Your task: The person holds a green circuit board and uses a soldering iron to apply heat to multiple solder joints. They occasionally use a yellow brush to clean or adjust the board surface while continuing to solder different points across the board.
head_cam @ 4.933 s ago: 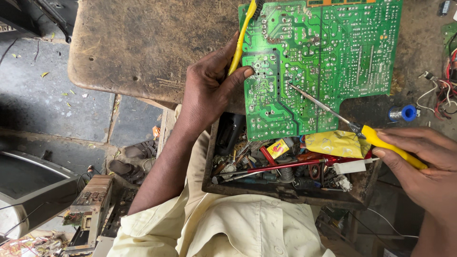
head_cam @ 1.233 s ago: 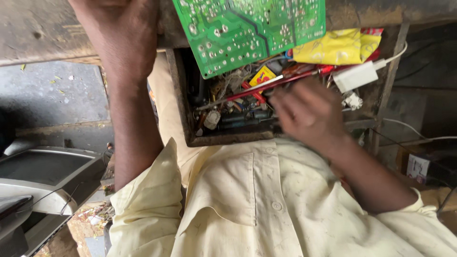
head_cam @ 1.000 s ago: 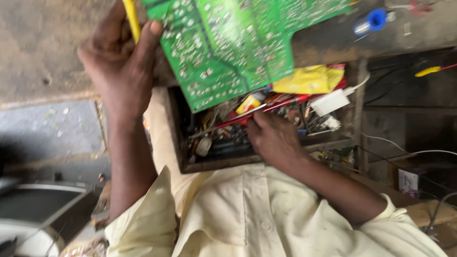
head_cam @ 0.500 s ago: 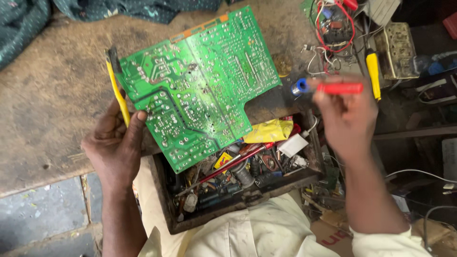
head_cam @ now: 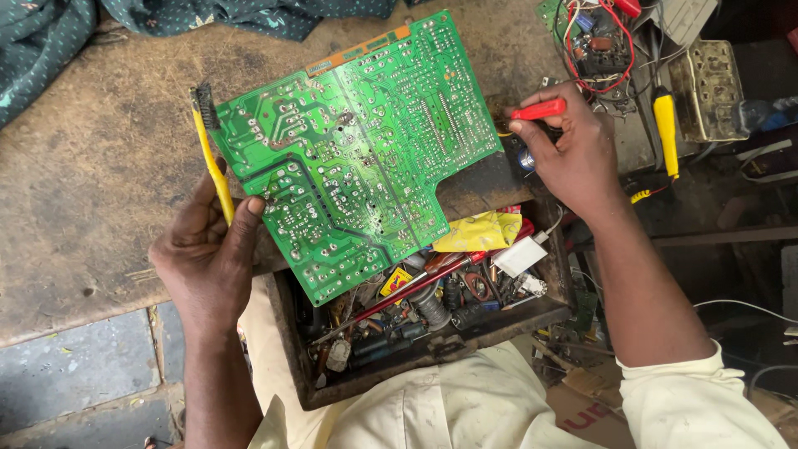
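Item, far left: dark patterned cloth point(head_cam: 50, 41), cut off by the frame at the workbench's back left corner. Workbench point(head_cam: 100, 183), worn and stained, its left part bare and offering open room; its front edge dropped to grey floor tiles point(head_cam: 75, 374). Left hand point(head_cam: 204, 258) was clenched on the handle of a yellow brush point(head_cam: 213, 162), thumb pressed to the left edge of the circuit board; bristles stood at the far end, dark and hard to make out. Green circuit board point(head_cam: 357, 158), solder side up, lay tilted across the middle of the workbench, its near corner overhanging the open drawer point(head_cam: 432, 353) and hiding the drawer's rear left part. Drawer, at the front edge against the person's cream shirt point(head_cam: 432, 411), held a tangle of small parts too crowded to tell apart, a long red-handled screwdriver point(head_cam: 407, 291), a yellow packet point(head_cam: 482, 233) and a white block point(head_cam: 518, 256). Right hand point(head_cam: 573, 150) grasped a red-handled tool point(head_cam: 539, 109); its tip was hidden behind the fingers. Right of that hand, near the workbench's right edge: a yellow-handled tool point(head_cam: 667, 125), a bundle of red and white wires point(head_cam: 598, 37), and a dusty metal unit point(head_cam: 706, 79). Far right lay in shadow, contents unclear.
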